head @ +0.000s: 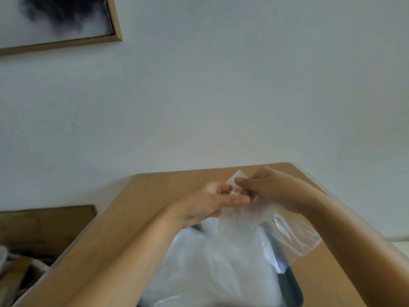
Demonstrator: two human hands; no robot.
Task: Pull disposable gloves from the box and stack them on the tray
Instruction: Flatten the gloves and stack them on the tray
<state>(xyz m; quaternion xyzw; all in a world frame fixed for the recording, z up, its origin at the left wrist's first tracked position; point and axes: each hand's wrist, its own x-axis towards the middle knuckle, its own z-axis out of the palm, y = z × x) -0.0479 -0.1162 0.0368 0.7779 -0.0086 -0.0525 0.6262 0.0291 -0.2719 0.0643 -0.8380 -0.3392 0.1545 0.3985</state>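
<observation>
Both hands meet above the far part of the wooden table (pixel 132 229). My left hand (pixel 212 202) and my right hand (pixel 270 189) both pinch a thin clear disposable glove (pixel 287 235), whose top corner pokes up between the fingers while the rest hangs down to the right. Below the hands lies a pile of clear gloves (pixel 212 269) on a dark tray (pixel 292 289), of which only the right rim and a bit near my left wrist show. The glove box is not in view.
A white wall fills the upper view, with a framed picture (pixel 59 21) at top left. Left of the table stands a lower wooden piece of furniture (pixel 46 227) with cluttered items in front of it.
</observation>
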